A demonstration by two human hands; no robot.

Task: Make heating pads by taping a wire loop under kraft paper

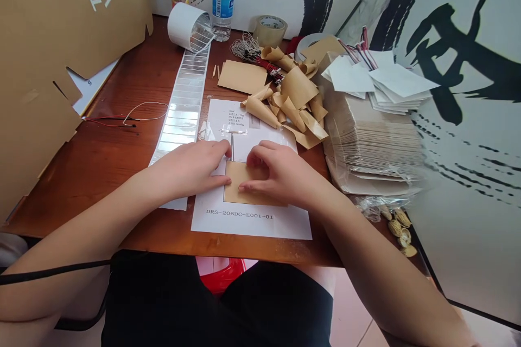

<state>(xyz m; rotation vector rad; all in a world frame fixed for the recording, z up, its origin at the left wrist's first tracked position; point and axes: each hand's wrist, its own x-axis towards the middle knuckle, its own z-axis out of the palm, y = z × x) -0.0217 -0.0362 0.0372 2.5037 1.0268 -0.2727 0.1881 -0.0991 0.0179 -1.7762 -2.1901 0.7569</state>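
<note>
"One brown card (244, 184) under the fingers?"

"Yes, on the printed sheet (252, 222), mid-table. The left hand (189, 169) lies flat against the card's left edge; the right hand (280, 173) arches, fingertips pressing down."

"What's left?"

"A tall stack of brown cards (372, 143), off to the right."

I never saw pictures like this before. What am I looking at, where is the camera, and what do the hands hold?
This picture comes from a camera worn on a person's head, looking forward and down, so the arms enter from below. There is no machine, only bare hands. The left hand touches the edge of a square of brown kraft paper, and the right hand rests on it. Neither seems to grip it firmly. The square lies on a printed white sheet on a wooden table. Nearby are a strip of labels, curled kraft paper, a stack of kraft paper and a water bottle.
</note>
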